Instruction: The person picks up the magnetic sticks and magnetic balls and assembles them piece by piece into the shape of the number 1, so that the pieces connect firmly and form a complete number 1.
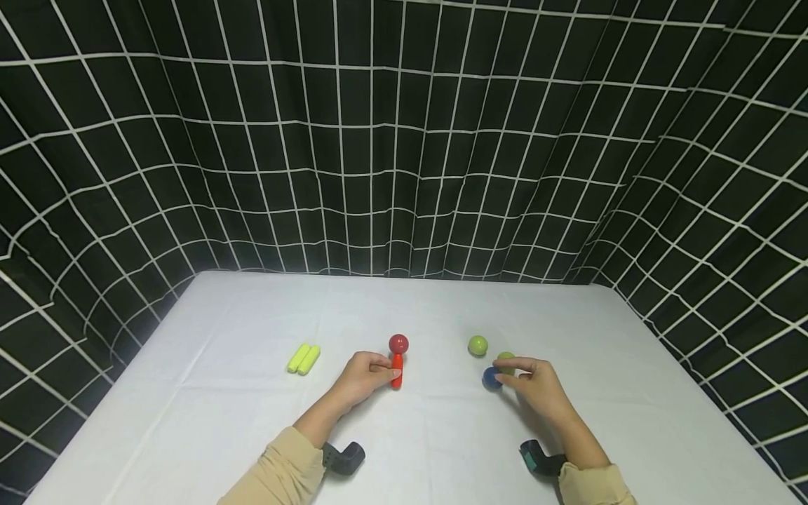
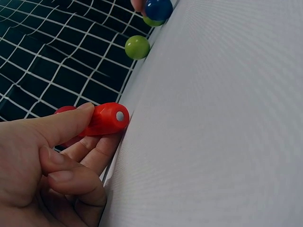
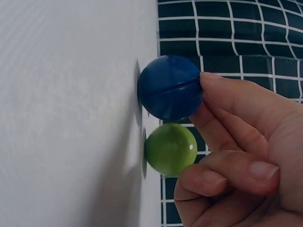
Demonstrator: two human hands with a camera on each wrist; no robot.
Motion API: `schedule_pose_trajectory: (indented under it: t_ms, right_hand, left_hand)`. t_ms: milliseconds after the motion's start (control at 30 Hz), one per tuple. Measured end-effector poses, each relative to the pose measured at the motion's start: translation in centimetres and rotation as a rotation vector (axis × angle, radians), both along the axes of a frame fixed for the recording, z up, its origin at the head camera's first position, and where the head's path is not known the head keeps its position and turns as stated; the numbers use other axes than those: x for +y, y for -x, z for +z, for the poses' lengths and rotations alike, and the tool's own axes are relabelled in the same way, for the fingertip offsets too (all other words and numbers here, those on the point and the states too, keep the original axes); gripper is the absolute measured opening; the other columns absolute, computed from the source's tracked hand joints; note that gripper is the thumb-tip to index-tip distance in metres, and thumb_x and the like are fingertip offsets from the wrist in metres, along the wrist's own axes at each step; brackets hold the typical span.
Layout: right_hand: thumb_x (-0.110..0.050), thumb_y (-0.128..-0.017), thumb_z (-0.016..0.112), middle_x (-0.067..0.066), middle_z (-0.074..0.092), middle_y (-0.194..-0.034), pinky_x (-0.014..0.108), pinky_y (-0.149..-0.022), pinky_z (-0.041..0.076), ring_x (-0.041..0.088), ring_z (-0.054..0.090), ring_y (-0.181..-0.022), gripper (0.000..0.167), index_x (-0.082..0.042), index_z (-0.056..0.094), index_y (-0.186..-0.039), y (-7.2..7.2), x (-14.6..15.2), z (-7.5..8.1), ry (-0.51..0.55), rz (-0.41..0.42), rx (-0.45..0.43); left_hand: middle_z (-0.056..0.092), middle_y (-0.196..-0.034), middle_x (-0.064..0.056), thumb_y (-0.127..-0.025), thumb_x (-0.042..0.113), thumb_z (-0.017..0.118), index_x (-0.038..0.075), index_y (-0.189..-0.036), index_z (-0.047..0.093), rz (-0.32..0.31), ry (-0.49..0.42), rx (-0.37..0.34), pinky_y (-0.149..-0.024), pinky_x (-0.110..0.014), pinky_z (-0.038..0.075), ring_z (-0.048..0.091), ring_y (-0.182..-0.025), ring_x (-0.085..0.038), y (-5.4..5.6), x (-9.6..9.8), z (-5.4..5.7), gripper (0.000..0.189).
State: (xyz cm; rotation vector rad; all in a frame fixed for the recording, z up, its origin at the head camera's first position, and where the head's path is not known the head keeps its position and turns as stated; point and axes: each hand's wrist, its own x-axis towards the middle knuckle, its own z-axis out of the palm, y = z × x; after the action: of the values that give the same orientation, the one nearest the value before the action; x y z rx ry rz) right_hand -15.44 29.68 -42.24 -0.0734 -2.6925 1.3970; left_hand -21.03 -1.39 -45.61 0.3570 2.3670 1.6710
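Observation:
My left hand (image 1: 362,377) pinches a short red rod (image 1: 397,363) between thumb and fingers. A pale round dot marks the rod's near end (image 2: 119,116) in the left wrist view. At its far end sits a red ball (image 1: 398,343), mostly hidden behind the thumb in that wrist view. On the right, my right hand (image 1: 539,389) holds a blue ball (image 3: 168,87) with a seam around it, gripped by thumb and fingertips close over the white table. Just beyond the blue ball is a green ball (image 3: 170,149), partly covered by the hand in the head view.
Another green ball (image 1: 477,345) lies on the white table (image 1: 429,435), left of and farther than the right hand. Two yellow-green rods (image 1: 304,359) lie side by side left of the left hand. Black cloth with a white grid (image 1: 391,154) rises behind and at both sides.

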Motion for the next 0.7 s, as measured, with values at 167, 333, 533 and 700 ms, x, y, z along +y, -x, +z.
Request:
schedule_pose_trajectory:
  t_ms: [167,333,533,700]
  right_hand:
    - [-0.009,-0.078,0.072,0.006,0.062,-0.074,0.018,-0.039,0.025,0.002,0.028,-0.041,0.028,0.000,0.069,-0.104,-0.1,-0.4,0.0,0.031,0.002,-0.020]
    - [-0.016,-0.079,0.073,0.014,0.064,-0.098,0.018,-0.040,0.026,0.002,0.029,-0.042,0.035,-0.002,0.066,-0.110,-0.2,-0.7,-0.1,0.006,-0.007,-0.069]
    - [-0.018,-0.076,0.075,0.016,0.063,-0.104,0.018,-0.044,0.031,0.002,0.034,-0.047,0.036,-0.002,0.067,-0.107,-0.1,-1.4,-0.2,-0.075,0.015,-0.045]
    - [-0.016,-0.075,0.076,0.012,0.063,-0.100,0.018,-0.044,0.031,0.003,0.031,-0.046,0.034,-0.004,0.068,-0.105,-0.2,-2.0,-0.3,-0.096,0.049,-0.018]
  left_hand:
    - [0.068,-0.088,-0.008,-0.083,0.018,0.068,-0.005,-0.101,0.065,-0.004,0.002,-0.003,-0.070,-0.024,0.047,0.058,-0.079,-0.012,0.1,0.0,-0.1,0.030]
    - [0.068,-0.088,-0.008,-0.083,0.019,0.068,-0.005,-0.102,0.065,-0.001,0.012,-0.008,-0.069,-0.024,0.047,0.058,-0.079,-0.012,0.1,0.0,-0.1,0.031]
    - [0.068,-0.089,-0.008,-0.083,0.019,0.068,-0.005,-0.102,0.065,0.000,0.015,-0.004,-0.069,-0.024,0.047,0.058,-0.079,-0.012,0.1,0.0,-0.1,0.031]
    - [0.068,-0.089,-0.008,-0.083,0.019,0.068,-0.005,-0.102,0.065,-0.002,0.014,-0.003,-0.069,-0.024,0.047,0.058,-0.079,-0.012,0.1,-0.1,-0.1,0.031]
